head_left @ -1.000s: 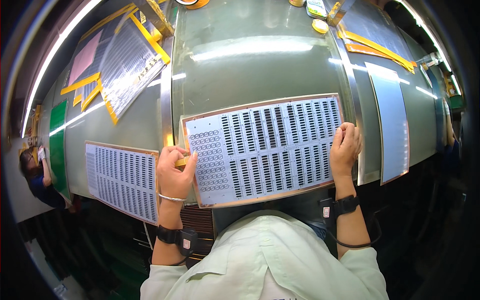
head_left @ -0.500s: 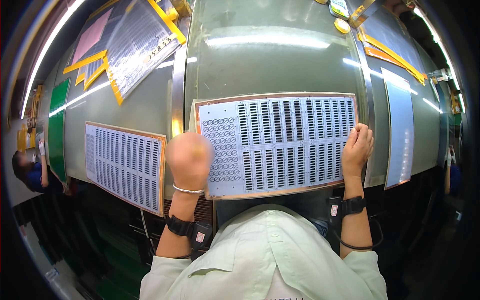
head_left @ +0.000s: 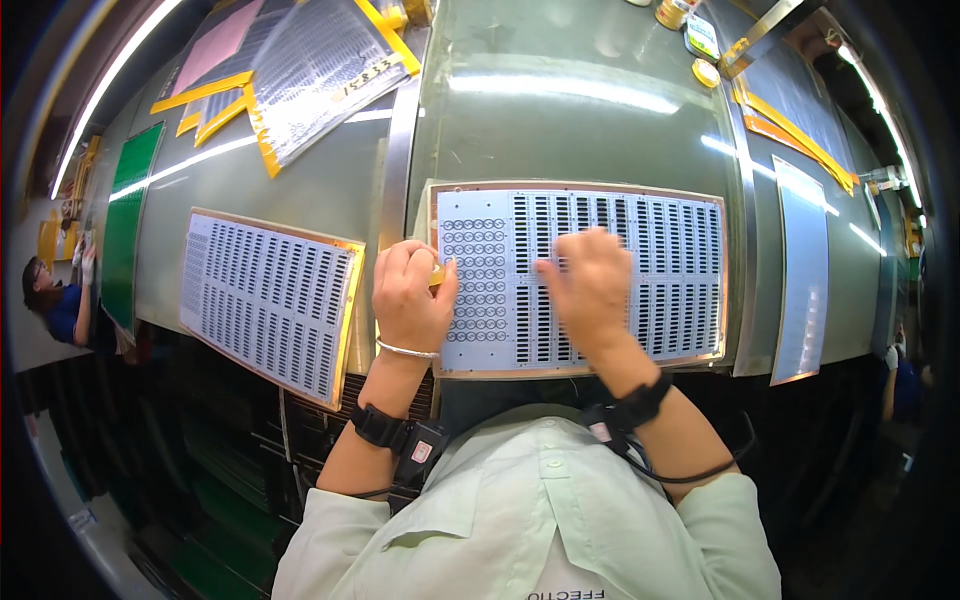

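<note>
A flat printed panel [head_left: 480,355], pale blue with rows of black bars and round marks and a copper-coloured border, lies in front of me. At its left edge, my left hand [head_left: 408,300] is closed around a small yellow thing [head_left: 437,276], perhaps a tape roll; most of it is hidden by the fingers. Over the panel's middle hovers or rests my right hand [head_left: 594,290], smeared by motion, thumb pointing left. Whether it touches the surface or holds anything does not show.
A similar panel [head_left: 265,305] lies left, beyond a metal strip [head_left: 400,140]. Yellow-edged film sheets [head_left: 320,85] lie far left. On the right is a pale blue panel [head_left: 802,260]. Small containers [head_left: 702,38] stand far right. A person [head_left: 65,300] works beside a green board [head_left: 132,210].
My right hand has left the panel's right edge and moved left over its middle. My left hand has turned, showing the yellow thing near the left edge. The view has shifted slightly.
</note>
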Available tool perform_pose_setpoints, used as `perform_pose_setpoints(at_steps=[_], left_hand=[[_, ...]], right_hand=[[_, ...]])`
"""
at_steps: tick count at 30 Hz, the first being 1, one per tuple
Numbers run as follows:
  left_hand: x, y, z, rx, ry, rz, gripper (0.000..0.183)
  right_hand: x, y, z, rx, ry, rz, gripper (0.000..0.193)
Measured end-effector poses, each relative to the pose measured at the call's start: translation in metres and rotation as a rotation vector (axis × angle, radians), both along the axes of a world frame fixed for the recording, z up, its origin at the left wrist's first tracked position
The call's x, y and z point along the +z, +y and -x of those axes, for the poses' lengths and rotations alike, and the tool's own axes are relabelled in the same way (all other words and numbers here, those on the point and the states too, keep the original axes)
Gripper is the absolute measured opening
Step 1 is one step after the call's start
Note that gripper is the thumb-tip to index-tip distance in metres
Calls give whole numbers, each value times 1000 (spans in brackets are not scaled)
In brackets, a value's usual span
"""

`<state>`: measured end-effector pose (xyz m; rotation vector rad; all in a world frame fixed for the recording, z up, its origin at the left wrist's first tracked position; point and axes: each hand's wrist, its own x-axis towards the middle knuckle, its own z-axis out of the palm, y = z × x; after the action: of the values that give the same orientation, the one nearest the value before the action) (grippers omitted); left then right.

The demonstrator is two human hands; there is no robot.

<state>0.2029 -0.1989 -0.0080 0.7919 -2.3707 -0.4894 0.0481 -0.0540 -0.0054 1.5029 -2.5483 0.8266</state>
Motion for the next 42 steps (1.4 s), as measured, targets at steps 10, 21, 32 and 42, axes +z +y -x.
perform_pose_setpoints(at_steps=[10, 21, 32, 42], left_hand=[[27, -23, -15, -303, -60, -507, 18], [59, -21, -25, -537, -18, -656, 10], [2, 31, 27, -319, 47, -456, 14], [4, 30, 31, -223, -86, -222, 15]], right_hand=[[6, -67, -21, 112, -291, -199, 7], [27, -94, -19, 14, -489, -660, 25], [0, 50, 39, 140, -34, -217, 61], [14, 189, 108, -314, 141, -204, 52]])
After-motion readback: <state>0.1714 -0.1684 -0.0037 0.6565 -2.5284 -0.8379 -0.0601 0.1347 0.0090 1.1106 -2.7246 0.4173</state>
